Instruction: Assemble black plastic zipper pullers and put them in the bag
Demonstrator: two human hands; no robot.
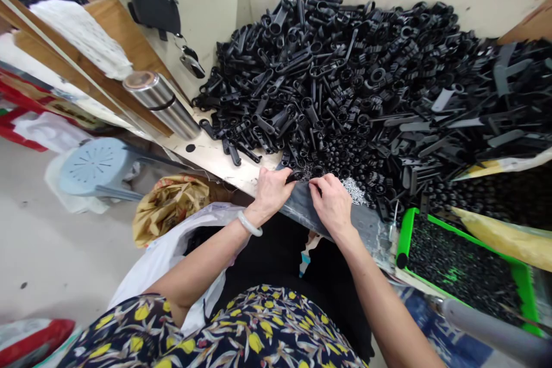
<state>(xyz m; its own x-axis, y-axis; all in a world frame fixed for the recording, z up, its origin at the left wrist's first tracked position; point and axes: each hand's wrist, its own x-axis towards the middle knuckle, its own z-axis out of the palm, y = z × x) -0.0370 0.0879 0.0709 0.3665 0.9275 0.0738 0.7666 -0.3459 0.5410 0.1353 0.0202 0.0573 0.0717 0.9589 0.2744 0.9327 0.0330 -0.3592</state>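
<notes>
At the front edge of the bench, my left hand [272, 191] pinches a small black plastic part [295, 176] that has a rounded, ring-like end. My right hand [331, 201] is just beside it, its thumb and fingertips pressed together; whatever they hold is too small to make out. Right behind both hands rises a big heap of black plastic ring-ended parts [302, 86]. Close to my right hand lies a little pile of silvery metal pins or screws [354, 191]. Under my wrists runs a dark grey strip [362, 229] along the bench edge.
A steel flask [166, 106] stands at the bench's left. On the right are a bright green tray [404, 236] of tiny black pieces, flat grey-black pieces [457, 121] and a yellow bag [509, 236]. A blue stool [97, 167] and brown bag [172, 207] are at lower left.
</notes>
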